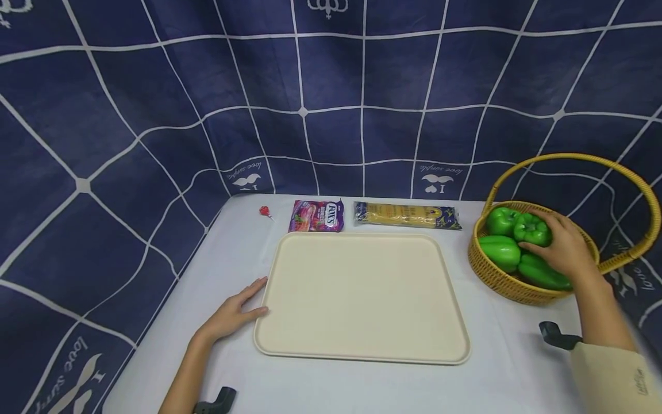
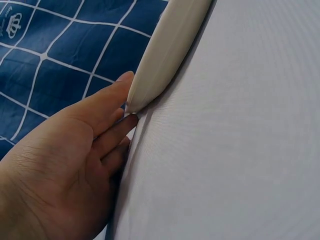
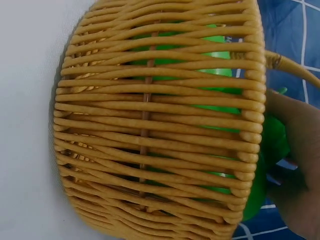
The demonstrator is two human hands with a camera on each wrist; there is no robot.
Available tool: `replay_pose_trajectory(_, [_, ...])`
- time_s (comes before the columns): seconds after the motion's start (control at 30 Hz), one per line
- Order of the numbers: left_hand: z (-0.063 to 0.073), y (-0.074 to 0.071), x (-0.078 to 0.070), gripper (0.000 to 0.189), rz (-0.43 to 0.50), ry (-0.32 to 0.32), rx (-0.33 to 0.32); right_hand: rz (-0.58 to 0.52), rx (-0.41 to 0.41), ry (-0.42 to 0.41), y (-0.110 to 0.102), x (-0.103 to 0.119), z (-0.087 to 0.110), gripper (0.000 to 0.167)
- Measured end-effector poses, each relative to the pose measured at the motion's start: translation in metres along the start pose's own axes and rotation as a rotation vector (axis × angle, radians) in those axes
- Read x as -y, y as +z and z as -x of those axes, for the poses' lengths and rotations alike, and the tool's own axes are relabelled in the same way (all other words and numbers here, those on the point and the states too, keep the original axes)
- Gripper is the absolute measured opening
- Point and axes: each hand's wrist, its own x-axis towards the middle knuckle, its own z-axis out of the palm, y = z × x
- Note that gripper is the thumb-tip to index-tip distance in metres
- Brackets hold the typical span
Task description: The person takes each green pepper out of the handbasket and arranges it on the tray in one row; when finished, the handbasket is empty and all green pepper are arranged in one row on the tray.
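Observation:
My right hand (image 1: 566,247) reaches over the rim of a round wicker basket (image 1: 504,287) and grips a green bell pepper (image 1: 531,229) between thumb and fingers. Beside it lie another green bell pepper (image 1: 500,221) and two longer, smooth green vegetables (image 1: 499,253). In the right wrist view the basket wall (image 3: 155,120) hides most of the contents, and the hand (image 3: 300,160) shows past the rim. My left hand (image 1: 230,316) has its fingers straight at the left edge of a cream rectangular tray (image 1: 362,293); the left wrist view shows the fingertips at the tray's rim (image 2: 165,55).
Behind the tray lie a red lollipop (image 1: 265,211), a purple Fox's candy bag (image 1: 316,216) and a long yellow packet (image 1: 405,215). The basket's tall handle (image 1: 641,201) arches to the right. A dark blue checked cloth (image 1: 331,80) hangs behind the white table (image 1: 393,385).

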Motion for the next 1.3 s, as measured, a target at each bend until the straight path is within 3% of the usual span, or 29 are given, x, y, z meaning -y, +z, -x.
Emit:
replay_pose_trajectory(0.17, [0.002, -0.002, 0.000, 0.068, -0.015, -0.014, 0.024, -0.021, -0.071, 0.066, -0.005, 0.015, 0.010, 0.080])
replay_pose_trajectory(0.27, [0.003, -0.004, 0.000, 0.067, -0.015, -0.016, 0.027, -0.050, -0.167, 0.107, -0.007, 0.032, 0.016, 0.080])
replay_pose_trajectory(0.47, [0.003, -0.008, -0.001, 0.065, -0.006, -0.006, 0.028, -0.225, -0.382, 0.133, 0.004, 0.076, 0.021, 0.078])
replay_pose_trajectory(0.57, [0.003, -0.008, -0.001, 0.065, 0.003, -0.004, 0.031, -0.306, -0.413, 0.124, 0.011, 0.101, 0.020, 0.077])
replay_pose_trajectory(0.77, [0.003, -0.007, 0.000, 0.064, 0.019, 0.001, 0.026, -0.465, -0.398, 0.117, 0.026, 0.150, 0.006, 0.075])
replay_pose_trajectory(0.97, [0.003, -0.006, 0.000, 0.064, 0.029, 0.016, 0.029, -0.638, -0.350, -0.034, 0.044, 0.204, -0.013, 0.073])
replay_pose_trajectory(1.17, [0.001, -0.005, 0.002, 0.066, 0.022, 0.021, 0.031, -0.781, -0.236, -0.175, 0.056, 0.270, -0.025, 0.069])
replay_pose_trajectory(1.3, [0.000, -0.003, 0.003, 0.066, 0.025, 0.027, 0.027, -0.910, -0.131, -0.193, 0.088, 0.292, -0.039, 0.069])
